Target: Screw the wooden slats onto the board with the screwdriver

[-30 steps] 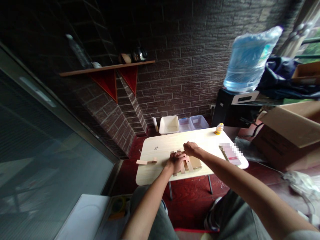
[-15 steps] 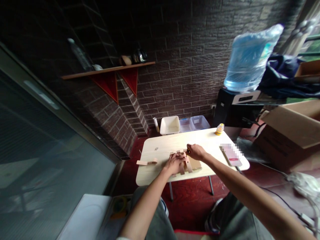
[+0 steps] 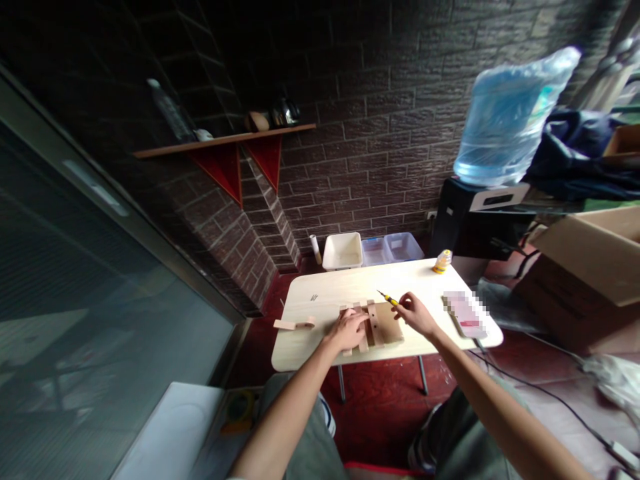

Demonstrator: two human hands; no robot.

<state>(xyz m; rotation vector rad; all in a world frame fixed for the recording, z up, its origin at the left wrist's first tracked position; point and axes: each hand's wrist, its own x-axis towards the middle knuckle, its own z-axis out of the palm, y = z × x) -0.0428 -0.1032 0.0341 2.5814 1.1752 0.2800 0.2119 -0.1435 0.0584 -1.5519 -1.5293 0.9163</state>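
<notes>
Left hand (image 3: 349, 328) palm-down, fingers extended, on strips (image 3: 375, 335); right hand (image 3: 417, 316) grips yellow tool (image 3: 391, 301), tip clear of work. Strips cross board (image 3: 393, 325) under and just right of left hand. Looks like bracing step, tool standing off. Next move likely needs firm left hold, careful tip placement. Strips under palm hidden; dark spots (image 3: 375, 326) too small to tell.

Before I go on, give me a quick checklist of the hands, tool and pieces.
1. Right hand holding the yellow-and-black tool: ok.
2. Left hand on the slatted piece: ok, resting on top.
3. Tool tip at a dark spot on the slat: not ok, it points toward the table's far side.
4. Small dark pieces on the table: ok, lying at the left.
5. Slats fixed firmly: cannot tell.
</notes>
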